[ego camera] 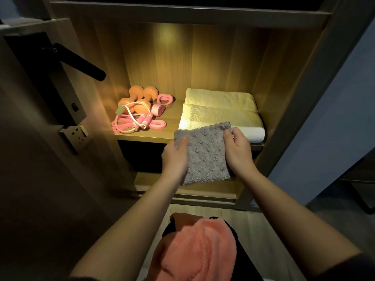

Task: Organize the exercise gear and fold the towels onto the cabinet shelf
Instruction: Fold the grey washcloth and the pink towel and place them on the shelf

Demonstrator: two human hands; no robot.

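A folded grey fluffy towel (205,153) hangs in front of the lit cabinet shelf (142,136). My left hand (174,157) grips its left edge and my right hand (239,153) grips its right edge, thumbs on top. Behind it, a folded cream-white towel (221,110) lies on the right half of the shelf. On the left half sit two orange dumbbells (140,98), a pink jump rope (134,122), a pink grip trainer (162,105) and a pink resistance band (157,125). A pink fluffy towel (198,248) lies on my lap at the bottom.
An open door with a black lever handle (81,61) and a latch plate (77,134) stands at the left. The cabinet's right post (300,102) rises beside a blue-grey wall. A lower shelf (203,189) shows beneath the grey towel. Pale floorboards lie below.
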